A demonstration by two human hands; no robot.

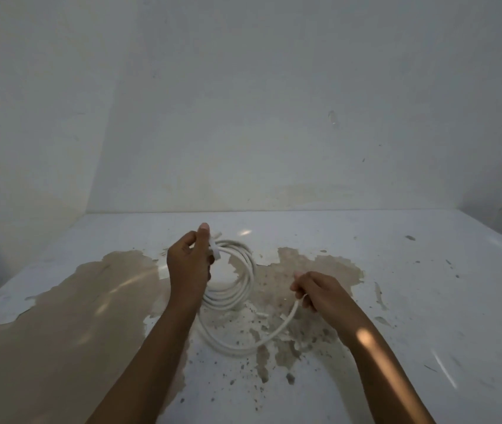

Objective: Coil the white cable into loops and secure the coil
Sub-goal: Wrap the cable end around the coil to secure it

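Left hand (pixel 189 261) raised above the tabletop, fingers curled, thumb pointing up and away, gripping the gathered loops of the thin white plastic-sheathed cable (pixel 237 289) at their upper left edge. Several turns of that cable bunched together into a roundish coil, hanging from the grip down and to the right of the hand, lower turns partly hidden behind the left wrist and forearm. Small white blocky piece (pixel 215 250) pressed against the thumb side of the hand, at the top of the coil; whether plug or fastener, cannot tell.

Right hand (pixel 315 290) lower and to the right, well apart from the left, fingers curled and pinching the free run of the same cable. From this pinch, loose length sweeping down and leftward in one wide slack arc, bottoming out near the table between the two forearms, then rising back to join the coil below the left wrist. Contact between arc and table not clear.

Beneath both hands, worn white-painted table (pixel 427 301), paint peeled away in large tan patches (pixel 60 316) at left and centre, dark specks scattered across the middle. Behind, plain pale wall (pixel 243 102) with faint stains along its foot, meeting the table's far edge just beyond the left thumb.
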